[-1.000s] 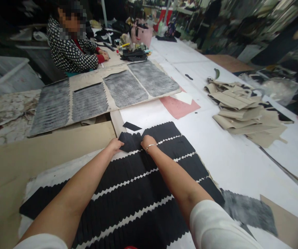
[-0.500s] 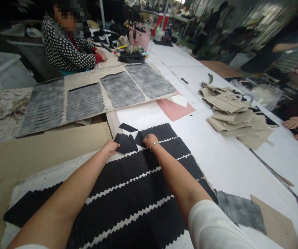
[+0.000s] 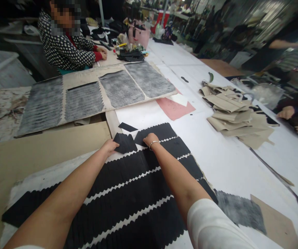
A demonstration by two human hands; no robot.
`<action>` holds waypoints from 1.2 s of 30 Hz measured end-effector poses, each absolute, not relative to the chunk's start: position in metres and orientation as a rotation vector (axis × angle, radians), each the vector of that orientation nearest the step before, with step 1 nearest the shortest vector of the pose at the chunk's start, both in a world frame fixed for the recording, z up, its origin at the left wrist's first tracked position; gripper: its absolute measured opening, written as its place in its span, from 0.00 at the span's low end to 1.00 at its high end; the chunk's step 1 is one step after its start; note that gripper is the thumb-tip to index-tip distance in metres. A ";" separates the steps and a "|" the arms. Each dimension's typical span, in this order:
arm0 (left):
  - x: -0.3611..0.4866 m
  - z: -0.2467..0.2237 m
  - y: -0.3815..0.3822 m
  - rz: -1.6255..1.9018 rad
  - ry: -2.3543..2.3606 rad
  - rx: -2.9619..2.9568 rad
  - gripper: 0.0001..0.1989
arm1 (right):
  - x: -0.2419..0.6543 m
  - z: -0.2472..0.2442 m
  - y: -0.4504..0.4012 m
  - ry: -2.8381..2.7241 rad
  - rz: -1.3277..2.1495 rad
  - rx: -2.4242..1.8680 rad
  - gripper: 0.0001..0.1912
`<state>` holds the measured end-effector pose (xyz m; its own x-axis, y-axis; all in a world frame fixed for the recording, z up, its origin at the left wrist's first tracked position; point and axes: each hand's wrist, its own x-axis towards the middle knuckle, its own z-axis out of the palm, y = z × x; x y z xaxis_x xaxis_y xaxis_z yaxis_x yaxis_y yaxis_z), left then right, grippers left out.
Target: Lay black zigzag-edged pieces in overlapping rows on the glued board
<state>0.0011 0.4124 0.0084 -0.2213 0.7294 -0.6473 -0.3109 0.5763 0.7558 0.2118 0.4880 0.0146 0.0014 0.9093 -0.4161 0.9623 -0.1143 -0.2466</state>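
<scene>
My left hand [image 3: 110, 146] pinches the left edge of a small black fabric piece [image 3: 125, 143] with a zigzag top edge. My right hand [image 3: 150, 139], with a bracelet at its wrist, is closed at the left end of a black strip [image 3: 161, 132] in the farthest row. Its fingertips are partly hidden, but they appear to grip that strip's end. A narrow white gap parts the two pieces. Beyond them lies a loose slanted black scrap [image 3: 128, 127]. Rows of black zigzag-edged strips [image 3: 128, 173] lie beneath my forearms on a pale sheet.
Boards with grey-black panels [image 3: 123, 88] lie ahead to the left, near a person in a dotted sleeve [image 3: 71, 52]. Pink paper [image 3: 176, 109] sits beyond the strips. Stacked beige pieces [image 3: 232, 114] stand at right, near another person's hands [image 3: 286, 112]. A tan board [image 3: 47, 148] lies left.
The black piece at my right hand, angled like a folded flap before, now lies flatter in line with its strip. My left hand has barely moved. The other people's hands have shifted slightly.
</scene>
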 end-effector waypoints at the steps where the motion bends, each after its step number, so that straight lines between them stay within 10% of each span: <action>1: 0.001 0.008 0.413 0.996 1.512 0.372 0.18 | 0.211 0.015 0.488 2.014 -0.733 2.154 0.16; 36: 0.003 0.012 0.413 0.974 1.521 0.351 0.15 | 0.204 0.023 0.480 1.992 -0.705 2.207 0.17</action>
